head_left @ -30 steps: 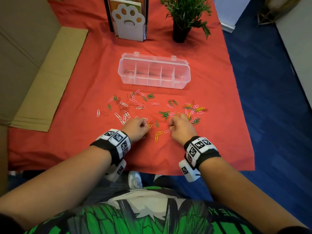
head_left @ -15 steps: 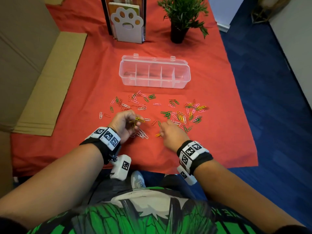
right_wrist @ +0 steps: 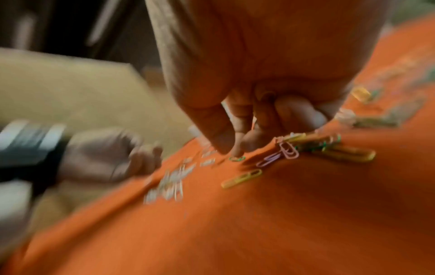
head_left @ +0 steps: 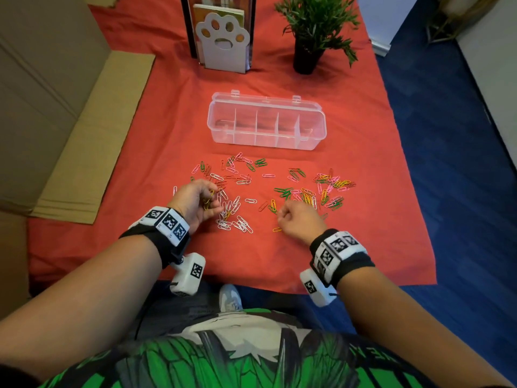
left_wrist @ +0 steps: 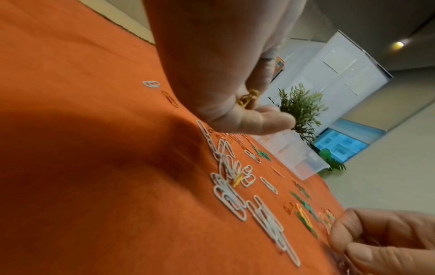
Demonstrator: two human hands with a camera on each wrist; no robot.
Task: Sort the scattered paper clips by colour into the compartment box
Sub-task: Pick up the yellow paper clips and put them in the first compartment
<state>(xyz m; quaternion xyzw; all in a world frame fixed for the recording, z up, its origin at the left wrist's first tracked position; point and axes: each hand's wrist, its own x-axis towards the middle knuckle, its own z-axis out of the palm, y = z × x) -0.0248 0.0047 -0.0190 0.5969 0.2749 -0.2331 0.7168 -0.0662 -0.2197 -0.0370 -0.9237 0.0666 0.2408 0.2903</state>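
Coloured paper clips (head_left: pixel 327 189) lie scattered on the red cloth in front of the clear compartment box (head_left: pixel 265 142), whose lid is open and whose compartments look empty. A heap of white clips (head_left: pixel 235 222) lies between my hands. My left hand (head_left: pixel 211 203) is raised a little at the left of the scatter, fingers curled round a few yellow clips (left_wrist: pixel 248 98). My right hand (head_left: pixel 281 217) sits low on the cloth with curled fingers. Its thumb and forefinger tips (right_wrist: pixel 231 148) touch down by a green clip (right_wrist: pixel 236 158). I see nothing held in it. A single yellow clip (right_wrist: pixel 242 177) lies just before it.
A potted plant (head_left: pixel 310 32) and a white paw-shaped holder (head_left: pixel 222 43) stand behind the box. Flattened cardboard (head_left: pixel 92 135) borders the cloth on the left. The cloth's near edge (head_left: pixel 251 278) is close to my body, and blue floor lies to the right.
My left hand drew away from the right hand, going left and farther out with yellow clips in it. The white heap now shows between the hands. The right hand barely shifted.
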